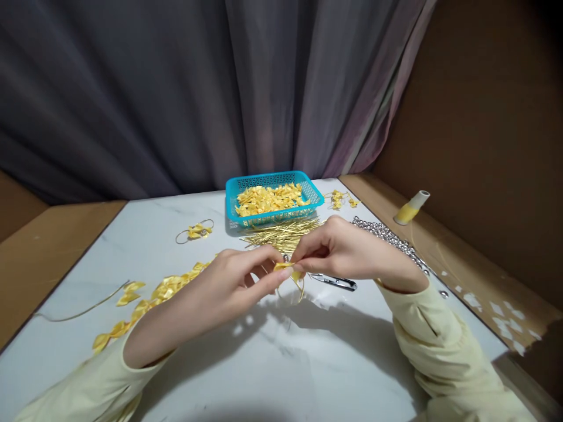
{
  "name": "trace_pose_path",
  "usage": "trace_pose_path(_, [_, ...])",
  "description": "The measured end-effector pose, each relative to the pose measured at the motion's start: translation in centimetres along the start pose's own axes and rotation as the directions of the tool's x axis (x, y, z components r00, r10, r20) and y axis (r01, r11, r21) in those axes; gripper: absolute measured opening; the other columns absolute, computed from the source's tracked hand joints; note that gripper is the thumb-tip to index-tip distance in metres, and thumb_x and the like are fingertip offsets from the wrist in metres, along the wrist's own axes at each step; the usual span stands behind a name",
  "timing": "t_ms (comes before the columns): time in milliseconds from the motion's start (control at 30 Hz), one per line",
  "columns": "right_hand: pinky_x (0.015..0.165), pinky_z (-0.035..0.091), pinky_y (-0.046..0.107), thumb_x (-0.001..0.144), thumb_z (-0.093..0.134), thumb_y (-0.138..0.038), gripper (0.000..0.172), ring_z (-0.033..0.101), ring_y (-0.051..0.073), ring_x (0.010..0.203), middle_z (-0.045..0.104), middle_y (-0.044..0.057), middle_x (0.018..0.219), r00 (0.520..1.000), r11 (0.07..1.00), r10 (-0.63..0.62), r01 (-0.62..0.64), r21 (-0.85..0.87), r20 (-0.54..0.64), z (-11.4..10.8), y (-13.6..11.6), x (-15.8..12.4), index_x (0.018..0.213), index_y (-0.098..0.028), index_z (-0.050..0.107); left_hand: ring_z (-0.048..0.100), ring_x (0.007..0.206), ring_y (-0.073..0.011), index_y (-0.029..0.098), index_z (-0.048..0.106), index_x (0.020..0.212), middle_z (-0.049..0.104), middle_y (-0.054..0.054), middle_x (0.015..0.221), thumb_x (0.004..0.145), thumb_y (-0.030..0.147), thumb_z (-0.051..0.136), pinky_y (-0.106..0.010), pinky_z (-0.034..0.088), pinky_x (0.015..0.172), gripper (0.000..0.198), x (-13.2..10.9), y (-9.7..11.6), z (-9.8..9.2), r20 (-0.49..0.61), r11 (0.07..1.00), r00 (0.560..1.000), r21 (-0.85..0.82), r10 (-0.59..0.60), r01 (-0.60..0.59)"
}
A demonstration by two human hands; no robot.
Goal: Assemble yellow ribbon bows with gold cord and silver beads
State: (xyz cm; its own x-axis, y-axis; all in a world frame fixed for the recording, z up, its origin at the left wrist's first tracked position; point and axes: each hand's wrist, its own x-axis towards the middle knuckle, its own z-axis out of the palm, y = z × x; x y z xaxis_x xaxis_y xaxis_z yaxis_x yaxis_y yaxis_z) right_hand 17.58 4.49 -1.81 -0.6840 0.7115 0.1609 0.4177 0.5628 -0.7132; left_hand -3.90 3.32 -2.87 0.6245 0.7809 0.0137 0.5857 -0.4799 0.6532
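Over the middle of the table, my left hand [235, 275] pinches a small yellow satin ribbon bow [284, 266] between thumb and fingers. My right hand [338, 249] meets it from the other side, its fingertips closed on the same bow. A small silver bell [285, 258] shows between the fingertips. Below them hangs a thin gold cord loop [301, 290]. What the right fingertips grip exactly is partly hidden. Thread snips [336, 282] lie just under my right hand.
Behind my hands stands a blue basket [231, 202] of yellow bows, with gold twist ties [281, 235] before it. Silver bells [387, 234] are heaped at right near a yellow thread spool [411, 208]. More bows [171, 287] line the left; a looped piece [196, 231] lies beyond.
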Motion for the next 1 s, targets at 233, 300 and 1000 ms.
trace_pose_path(233, [0.044,0.034,0.017,0.08,0.059,-0.012,0.013,0.044,0.005,0.047,0.06,-0.002,0.056,0.999,0.999,0.033,-0.034,0.018,0.041,0.0,0.0,0.3,0.075,-0.012,0.072,0.066,0.062,-0.0089,0.024,0.062,0.091,0.071,0.005,0.071,0.092,0.037,0.05,-0.016,0.053,0.059,0.019,0.1,0.1,0.1,0.046,0.974,0.998,-0.219,-0.053,0.062])
trace_pose_path(300, [0.046,0.037,0.016,0.081,0.061,-0.018,0.012,0.048,0.006,0.05,0.063,-0.001,0.06,0.998,0.999,0.04,-0.042,0.033,0.045,-0.5,0.3,0.2,0.078,-0.012,0.071,0.067,0.06,-0.0086,0.022,0.062,0.088,0.072,0.005,0.068,0.091,0.036,0.052,-0.015,0.053,0.059,0.018,0.3,0.1,0.1,0.047,0.959,0.996,-0.273,-0.072,0.082])
trace_pose_path(1000, [0.058,0.061,0.032,0.086,0.056,-0.009,0.023,0.074,0.026,0.073,0.074,0.018,0.092,0.872,0.611,-0.454,0.155,0.776,0.183,-5.5,1.7,-4.7,0.104,-0.009,0.07,0.071,0.071,-0.0149,0.018,0.06,0.083,0.071,0.0,0.072,0.087,0.034,0.056,-0.021,0.057,0.065,0.018,0.3,0.1,0.4,-0.143,0.945,0.978,-0.313,-0.15,0.099])
